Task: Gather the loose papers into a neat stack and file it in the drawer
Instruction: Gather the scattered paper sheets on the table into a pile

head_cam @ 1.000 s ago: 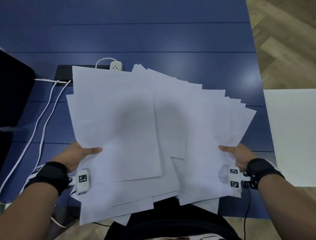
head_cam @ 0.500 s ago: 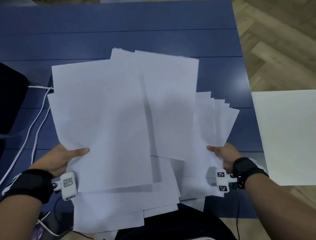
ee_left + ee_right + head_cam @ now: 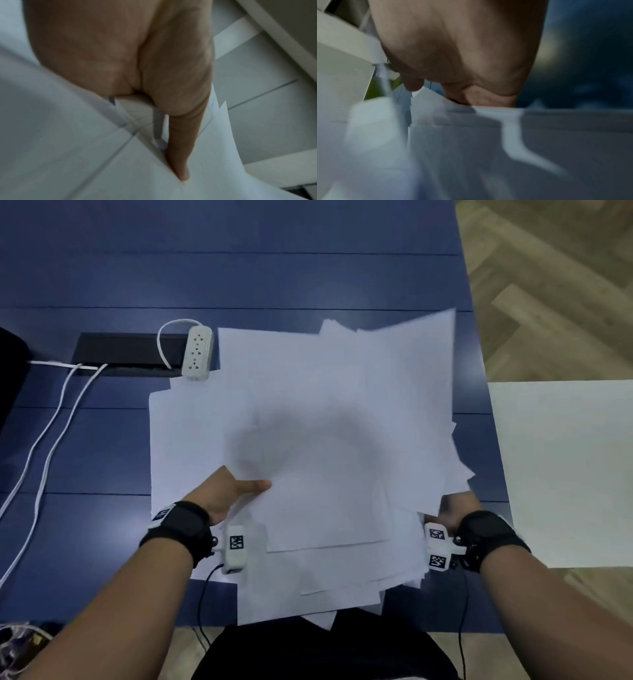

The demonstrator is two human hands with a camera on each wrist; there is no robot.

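Note:
A loose, fanned pile of white papers (image 3: 315, 446) lies over the near middle of the blue table (image 3: 239, 278), its sheets skewed and its near edge hanging past the table edge. My left hand (image 3: 233, 494) pinches the pile's left side, thumb on top and fingers hidden under the sheets; the left wrist view shows the thumb (image 3: 180, 155) pressed on the papers (image 3: 68, 148). My right hand (image 3: 455, 508) holds the right side, mostly hidden under blurred sheets. In the right wrist view the papers (image 3: 471, 148) run under the palm. No drawer is recognisable.
A white power strip (image 3: 198, 352) and a black cable tray (image 3: 130, 354) sit at the pile's far left, with white cables (image 3: 51, 422) trailing left. A white surface (image 3: 565, 470) stands to the right over wooden floor. A dark object (image 3: 10, 371) sits at the left edge.
Both hands have drawn closer together, pushing the fanned sheets into a narrower pile. The pile has shifted right, uncovering the power strip, and the right-side sheets are blurred with motion.

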